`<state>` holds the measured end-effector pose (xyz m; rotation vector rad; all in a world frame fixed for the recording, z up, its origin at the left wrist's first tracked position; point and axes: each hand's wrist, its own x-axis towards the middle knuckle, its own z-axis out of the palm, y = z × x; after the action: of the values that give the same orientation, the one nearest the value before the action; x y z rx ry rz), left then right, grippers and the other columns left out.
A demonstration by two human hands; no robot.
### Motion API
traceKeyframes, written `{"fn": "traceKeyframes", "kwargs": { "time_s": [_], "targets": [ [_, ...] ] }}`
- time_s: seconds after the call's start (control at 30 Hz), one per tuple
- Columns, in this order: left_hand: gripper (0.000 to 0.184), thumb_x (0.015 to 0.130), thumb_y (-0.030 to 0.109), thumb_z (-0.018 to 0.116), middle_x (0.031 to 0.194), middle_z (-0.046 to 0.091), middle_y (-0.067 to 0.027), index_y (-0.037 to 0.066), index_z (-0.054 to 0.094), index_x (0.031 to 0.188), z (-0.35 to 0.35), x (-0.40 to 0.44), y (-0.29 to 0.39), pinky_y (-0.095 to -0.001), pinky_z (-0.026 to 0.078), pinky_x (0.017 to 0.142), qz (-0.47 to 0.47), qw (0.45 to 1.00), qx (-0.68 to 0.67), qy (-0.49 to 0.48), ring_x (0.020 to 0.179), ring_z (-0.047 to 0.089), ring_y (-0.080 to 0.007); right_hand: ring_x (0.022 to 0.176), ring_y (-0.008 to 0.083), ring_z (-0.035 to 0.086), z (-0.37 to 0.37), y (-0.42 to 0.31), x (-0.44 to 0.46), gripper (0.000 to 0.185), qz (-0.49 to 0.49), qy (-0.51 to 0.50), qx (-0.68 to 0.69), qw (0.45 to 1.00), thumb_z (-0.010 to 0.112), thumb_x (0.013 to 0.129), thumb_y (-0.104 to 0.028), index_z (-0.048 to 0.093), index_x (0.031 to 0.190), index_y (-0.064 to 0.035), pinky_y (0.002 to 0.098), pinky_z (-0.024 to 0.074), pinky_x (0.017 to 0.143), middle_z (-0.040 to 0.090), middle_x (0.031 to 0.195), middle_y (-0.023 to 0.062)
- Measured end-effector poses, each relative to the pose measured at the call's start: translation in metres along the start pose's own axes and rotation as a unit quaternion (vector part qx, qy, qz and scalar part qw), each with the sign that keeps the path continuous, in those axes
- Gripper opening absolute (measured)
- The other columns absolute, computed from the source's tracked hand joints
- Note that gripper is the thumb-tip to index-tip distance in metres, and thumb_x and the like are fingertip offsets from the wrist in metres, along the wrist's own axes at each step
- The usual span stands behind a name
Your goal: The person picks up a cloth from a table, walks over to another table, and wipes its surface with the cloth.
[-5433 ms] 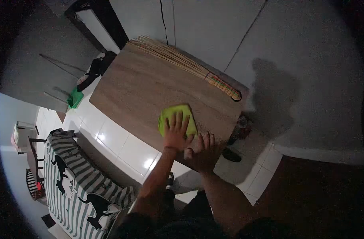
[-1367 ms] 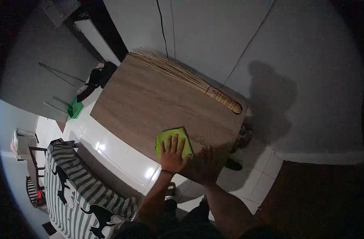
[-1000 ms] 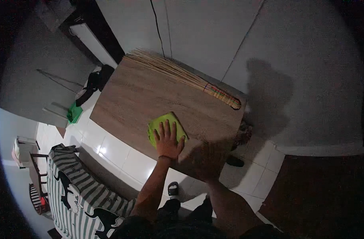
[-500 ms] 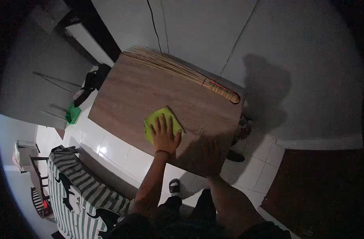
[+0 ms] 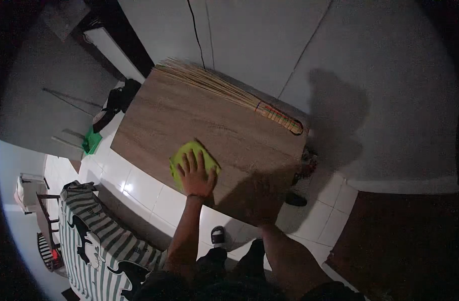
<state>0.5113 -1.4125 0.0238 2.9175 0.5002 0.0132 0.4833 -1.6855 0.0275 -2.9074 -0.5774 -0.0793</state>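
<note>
- Left hand (image 5: pixel 196 176) lies spread over the green cloth (image 5: pixel 181 159), fingers parted and pointing toward the desk's far edge, the palm low by its near edge; a dark band circles the wrist.
- Green cloth sits folded in a flat pad near the middle of the desk's near edge, under that palm, its borders showing around the fingers.
- Right hand (image 5: pixel 262 204) is down at the desk's near right corner, sunk in deep shadow; whether its fingers are parted or together, I cannot tell.
- Wood-grained desk (image 5: pixel 159 118) has faint smudges or specks on its right half.
- Stick broom (image 5: pixel 281 119) rests along the desk's far edge, bristles fanned toward the far left corner, its plaid-woven handle at the far right corner.
- Black cable (image 5: pixel 196 37) hangs down the wall behind the desk's far edge.
- Striped cover (image 5: pixel 114 223), left of the desk and nearer the wearer, bears printed cats; small dark marks among its stripes are too small to read as writing.
- Green dustpan (image 5: pixel 92 141) is on the floor beyond the desk's left end.
- Dark shoe (image 5: pixel 295 199) is on the floor just right of the desk.
</note>
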Motion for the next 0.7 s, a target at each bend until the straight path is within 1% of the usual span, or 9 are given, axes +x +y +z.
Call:
{"fn": "traceKeyframes", "kwargs": {
  "time_s": [0.07, 0.13, 0.2, 0.27, 0.33, 0.43, 0.5, 0.63, 0.7],
  "targets": [
    [0.085, 0.106, 0.062, 0.052, 0.184, 0.019, -0.0209, 0.015, 0.034, 0.175, 0.000, 0.016, 0.017, -0.0711, 0.007, 0.133, -0.027, 1.000, 0.007, 0.011, 0.170, 0.015, -0.0452, 0.157, 0.0461, 0.042, -0.001, -0.001, 0.000, 0.080, 0.000, -0.001, 0.001, 1.000, 0.053, 0.106, -0.064, 0.048, 0.166, -0.0105, 0.0708, 0.0293, 0.123, 0.045, 0.168, 0.0231],
    [0.085, 0.108, 0.063, 0.047, 0.185, 0.018, -0.0203, 0.014, 0.033, 0.176, -0.002, 0.024, 0.048, -0.0707, 0.006, 0.134, 0.055, 0.998, 0.020, -0.019, 0.170, 0.014, -0.0446, 0.157, 0.0461, 0.042, -0.001, -0.001, 0.001, 0.080, 0.000, 0.000, 0.000, 1.000, 0.053, 0.106, -0.064, 0.048, 0.166, -0.0105, 0.0708, 0.0293, 0.123, 0.045, 0.168, 0.0231],
    [0.083, 0.108, 0.060, 0.052, 0.184, 0.020, -0.0193, 0.017, 0.032, 0.176, 0.013, 0.013, 0.066, -0.0710, 0.009, 0.134, 0.076, 0.995, 0.025, -0.059, 0.170, 0.017, -0.0438, 0.157, 0.0460, 0.042, 0.000, -0.002, 0.001, 0.080, 0.001, -0.002, 0.002, 1.000, 0.053, 0.106, -0.064, 0.048, 0.166, -0.0105, 0.0709, 0.0292, 0.123, 0.045, 0.168, 0.0230],
    [0.082, 0.107, 0.056, 0.059, 0.184, 0.022, -0.0181, 0.021, 0.031, 0.176, 0.040, -0.007, 0.068, -0.0716, 0.013, 0.133, 0.217, 0.972, 0.091, -0.024, 0.169, 0.020, -0.0429, 0.157, 0.0460, 0.042, 0.001, -0.002, 0.002, 0.080, -0.002, -0.001, 0.003, 1.000, 0.053, 0.106, -0.064, 0.048, 0.166, -0.0105, 0.0709, 0.0291, 0.123, 0.045, 0.168, 0.0230],
    [0.085, 0.104, 0.052, 0.066, 0.184, 0.023, -0.0177, 0.024, 0.031, 0.176, 0.051, -0.027, 0.056, -0.0724, 0.016, 0.132, 0.243, 0.964, 0.100, 0.046, 0.168, 0.023, -0.0432, 0.157, 0.0460, 0.041, 0.001, -0.002, 0.001, 0.081, -0.002, -0.001, 0.002, 1.000, 0.053, 0.106, -0.064, 0.048, 0.166, -0.0106, 0.0709, 0.0290, 0.123, 0.045, 0.168, 0.0230],
    [0.083, 0.105, 0.053, 0.059, 0.182, 0.027, -0.0202, 0.022, 0.031, 0.176, 0.026, -0.041, 0.026, -0.0734, 0.013, 0.132, 0.217, 0.969, 0.117, 0.008, 0.169, 0.022, -0.0439, 0.157, 0.0459, 0.041, 0.001, 0.000, 0.000, 0.081, -0.004, -0.004, 0.004, 1.000, 0.053, 0.106, -0.064, 0.047, 0.166, -0.0106, 0.0709, 0.0289, 0.124, 0.045, 0.168, 0.0230],
    [0.084, 0.105, 0.057, 0.055, 0.182, 0.026, -0.0210, 0.018, 0.031, 0.176, -0.011, -0.034, 0.013, -0.0722, 0.010, 0.133, 0.099, 0.995, -0.010, -0.028, 0.169, 0.022, -0.0450, 0.157, 0.0459, 0.041, -0.001, -0.001, -0.001, 0.081, -0.002, -0.005, 0.006, 1.000, 0.053, 0.106, -0.064, 0.047, 0.166, -0.0106, 0.0710, 0.0288, 0.124, 0.045, 0.168, 0.0229],
    [0.087, 0.106, 0.064, 0.048, 0.184, 0.020, -0.0211, 0.014, 0.032, 0.176, -0.011, 0.011, 0.015, -0.0729, 0.005, 0.133, -0.021, 1.000, -0.020, -0.007, 0.169, 0.017, -0.0472, 0.157, 0.0459, 0.041, -0.002, -0.001, 0.000, 0.081, 0.000, -0.006, 0.009, 1.000, 0.053, 0.106, -0.064, 0.047, 0.166, -0.0107, 0.0710, 0.0286, 0.124, 0.045, 0.168, 0.0229],
    [0.086, 0.107, 0.064, 0.046, 0.184, 0.019, -0.0208, 0.015, 0.031, 0.176, -0.002, 0.028, 0.031, -0.0725, 0.005, 0.133, -0.004, 1.000, 0.001, -0.007, 0.169, 0.017, -0.0466, 0.157, 0.0458, 0.041, -0.003, -0.002, 0.001, 0.081, -0.002, -0.007, 0.007, 1.000, 0.053, 0.106, -0.064, 0.047, 0.166, -0.0107, 0.0710, 0.0285, 0.124, 0.045, 0.169, 0.0229]
  ]
}}
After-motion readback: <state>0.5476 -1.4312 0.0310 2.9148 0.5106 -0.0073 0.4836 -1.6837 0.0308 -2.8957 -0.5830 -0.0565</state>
